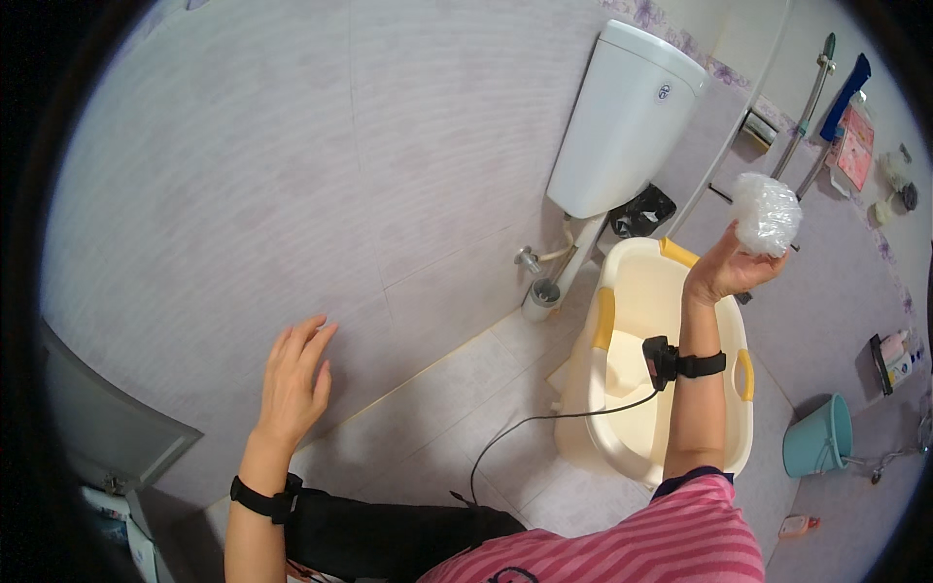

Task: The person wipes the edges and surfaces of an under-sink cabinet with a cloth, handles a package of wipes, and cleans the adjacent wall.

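My right hand (pixel 729 271) is raised at the right, its fingers around a crumpled wad of clear plastic film (pixel 765 215). A black strap with a small device (pixel 661 362) circles that wrist, and a thin cable runs from it. Below the right forearm stands a cream plastic bathtub (pixel 609 415) with yellow grips, partly hidden by the arm. At the left, my left hand (pixel 295 375) hangs in the air before the tiled wall, fingers apart and holding nothing. It wears a black strap (pixel 266 501) too.
A white toilet cistern (pixel 619 120) hangs on the wall above a metal valve (pixel 528 259) and a grey brush holder (pixel 541 300). Behind the tub is a black plastic bag (pixel 643 211). A teal bucket (pixel 818 437) stands at the right. An open cabinet door (pixel 116 408) juts in at lower left.
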`<state>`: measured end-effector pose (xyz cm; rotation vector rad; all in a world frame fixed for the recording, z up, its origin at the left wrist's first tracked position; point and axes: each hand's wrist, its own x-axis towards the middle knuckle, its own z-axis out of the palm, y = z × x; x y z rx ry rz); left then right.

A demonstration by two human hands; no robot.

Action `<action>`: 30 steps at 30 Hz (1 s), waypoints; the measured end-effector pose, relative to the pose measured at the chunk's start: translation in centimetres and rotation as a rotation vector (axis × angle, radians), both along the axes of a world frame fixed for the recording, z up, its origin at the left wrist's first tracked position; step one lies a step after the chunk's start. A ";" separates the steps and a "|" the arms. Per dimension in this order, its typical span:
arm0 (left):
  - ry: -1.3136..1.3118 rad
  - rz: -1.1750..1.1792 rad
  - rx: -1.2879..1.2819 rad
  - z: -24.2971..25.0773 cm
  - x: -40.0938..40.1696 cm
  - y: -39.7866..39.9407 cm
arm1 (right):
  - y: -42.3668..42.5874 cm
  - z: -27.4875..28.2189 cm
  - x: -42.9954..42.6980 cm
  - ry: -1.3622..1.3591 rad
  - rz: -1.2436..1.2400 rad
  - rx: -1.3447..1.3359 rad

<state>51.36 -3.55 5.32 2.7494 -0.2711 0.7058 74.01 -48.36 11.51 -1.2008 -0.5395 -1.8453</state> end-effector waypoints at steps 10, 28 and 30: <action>-0.048 0.133 -0.166 -1.6 -2.5 2.3 | -7.1 -7.4 16.3 0.894 -0.337 0.026; -0.159 0.549 -0.433 -3.3 -20.8 10.0 | 36.0 -4.3 -18.2 0.647 1.362 -0.744; -0.181 0.651 -0.422 -3.9 -25.5 10.8 | 39.8 -5.3 -21.2 0.646 1.498 -0.937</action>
